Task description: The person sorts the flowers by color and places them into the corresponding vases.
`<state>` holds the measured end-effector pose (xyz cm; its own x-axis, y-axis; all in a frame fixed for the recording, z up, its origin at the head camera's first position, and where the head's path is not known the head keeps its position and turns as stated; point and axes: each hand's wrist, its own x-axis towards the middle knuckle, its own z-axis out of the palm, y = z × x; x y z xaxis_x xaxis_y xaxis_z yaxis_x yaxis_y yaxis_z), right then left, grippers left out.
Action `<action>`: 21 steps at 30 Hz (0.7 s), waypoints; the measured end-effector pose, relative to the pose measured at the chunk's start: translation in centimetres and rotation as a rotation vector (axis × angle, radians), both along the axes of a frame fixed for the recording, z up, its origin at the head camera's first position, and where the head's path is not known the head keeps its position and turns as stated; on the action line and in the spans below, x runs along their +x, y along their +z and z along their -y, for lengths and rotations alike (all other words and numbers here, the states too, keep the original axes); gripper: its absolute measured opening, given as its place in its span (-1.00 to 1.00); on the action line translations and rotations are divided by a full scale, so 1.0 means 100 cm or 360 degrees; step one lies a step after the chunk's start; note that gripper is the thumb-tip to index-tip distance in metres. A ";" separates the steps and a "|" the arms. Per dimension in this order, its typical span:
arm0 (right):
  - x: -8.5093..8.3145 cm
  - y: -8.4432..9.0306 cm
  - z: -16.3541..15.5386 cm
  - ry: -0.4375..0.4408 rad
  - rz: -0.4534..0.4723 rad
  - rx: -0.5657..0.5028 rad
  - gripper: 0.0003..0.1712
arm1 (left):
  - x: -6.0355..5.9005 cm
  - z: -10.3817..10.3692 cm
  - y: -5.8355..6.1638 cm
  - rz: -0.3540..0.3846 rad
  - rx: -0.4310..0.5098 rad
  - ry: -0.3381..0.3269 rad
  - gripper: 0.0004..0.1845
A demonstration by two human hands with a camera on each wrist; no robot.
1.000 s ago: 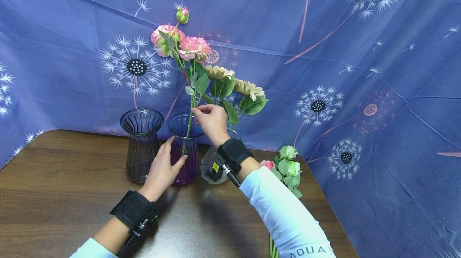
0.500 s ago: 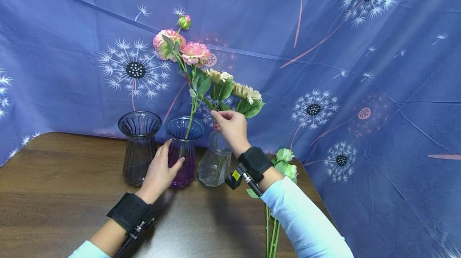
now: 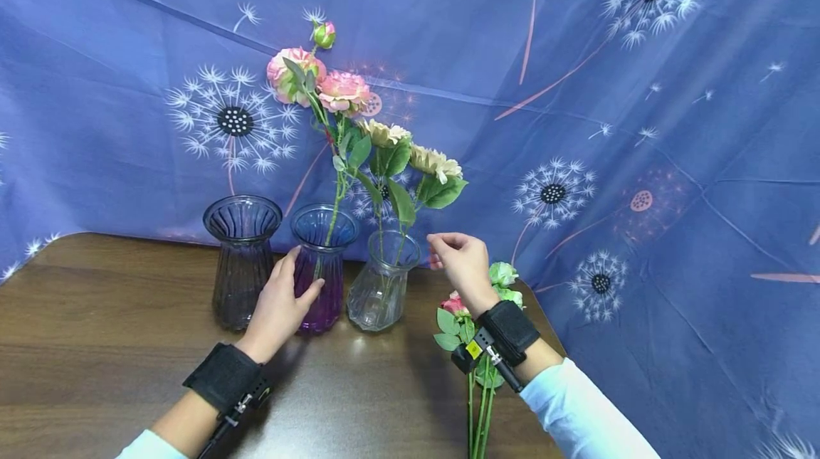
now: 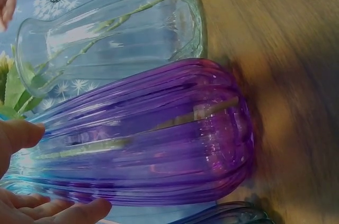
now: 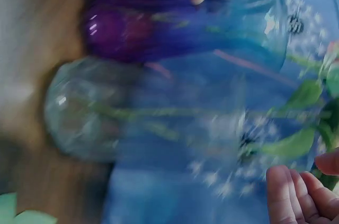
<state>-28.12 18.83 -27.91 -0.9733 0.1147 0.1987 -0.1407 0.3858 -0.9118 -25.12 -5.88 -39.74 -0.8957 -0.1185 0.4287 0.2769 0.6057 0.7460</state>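
Purple ribbed glass vase (image 3: 322,275), centre left of the frame, is gripped by the left hand (image 3: 280,306), thumb and fingers around its body. It holds the pink rose stem (image 3: 336,192). The right hand (image 3: 463,265) has left the cream flowers (image 3: 410,149) standing in the clear vase (image 3: 382,281) and now hangs lower right, loosely curled, empty, above the loose roses (image 3: 490,302) on the tabletop (image 3: 96,366).

The person wears pale blue long sleeves and a broad black strap on each wrist; the right strap carries a small yellow-tagged black device
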 end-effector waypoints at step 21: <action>0.038 -0.113 -0.100 -0.0231 0.0460 0.0083 -0.69 | 0.001 0.000 0.004 0.0053 0.0009 -0.0021 -0.27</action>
<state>-24.35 28.82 -39.19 -0.9645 0.2535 -0.0745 0.1813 0.4303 -0.8843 -25.02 -5.85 -39.33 -0.9110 -0.1088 0.3979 0.2598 0.5979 0.7583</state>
